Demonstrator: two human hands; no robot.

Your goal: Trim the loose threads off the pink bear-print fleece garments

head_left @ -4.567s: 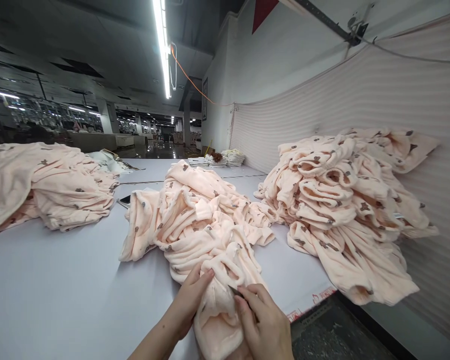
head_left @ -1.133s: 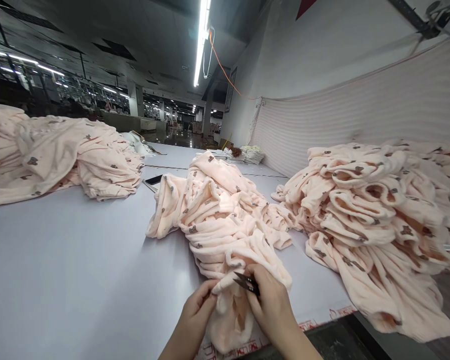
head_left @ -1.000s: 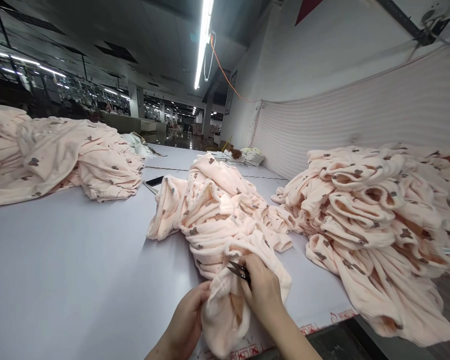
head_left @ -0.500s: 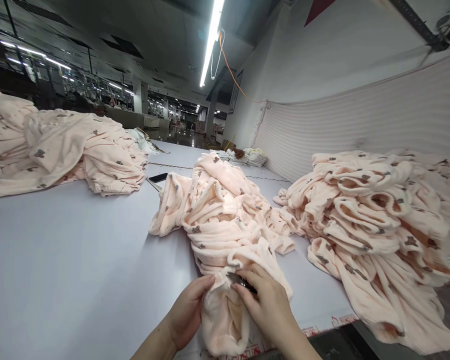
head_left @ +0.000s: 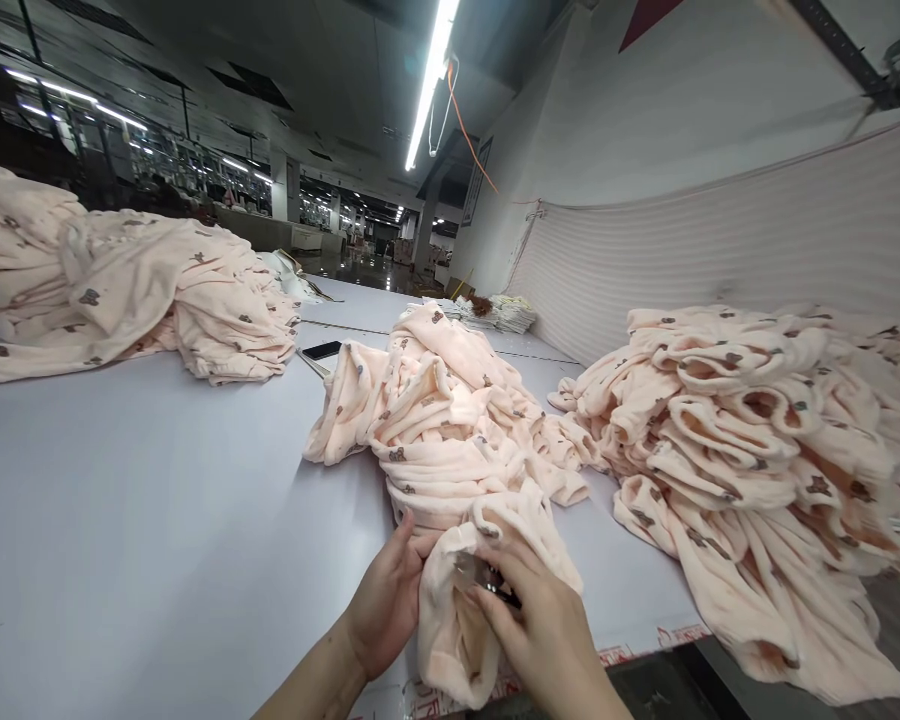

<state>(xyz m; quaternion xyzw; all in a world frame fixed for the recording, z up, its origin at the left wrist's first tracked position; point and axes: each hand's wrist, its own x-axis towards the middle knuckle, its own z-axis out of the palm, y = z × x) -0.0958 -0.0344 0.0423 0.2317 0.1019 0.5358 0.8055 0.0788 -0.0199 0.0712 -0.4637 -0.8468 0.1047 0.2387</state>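
A peach fleece garment with small brown bear prints lies crumpled on the white table in front of me. Its near end hangs over the table's front edge. My left hand pinches that end of the fabric from the left side. My right hand is closed around small dark thread snips, whose tips rest against the fabric's edge between my two hands.
A tall stack of the same peach garments sits to the right against a striped fabric wall. Another heap lies at the far left. A black phone lies behind the middle garment. Folded white pieces sit far back.
The view has shifted slightly. My hands have stayed on the garment's near end; the snips moved from above the hem down against the fabric, and my left hand regripped higher on the edge.
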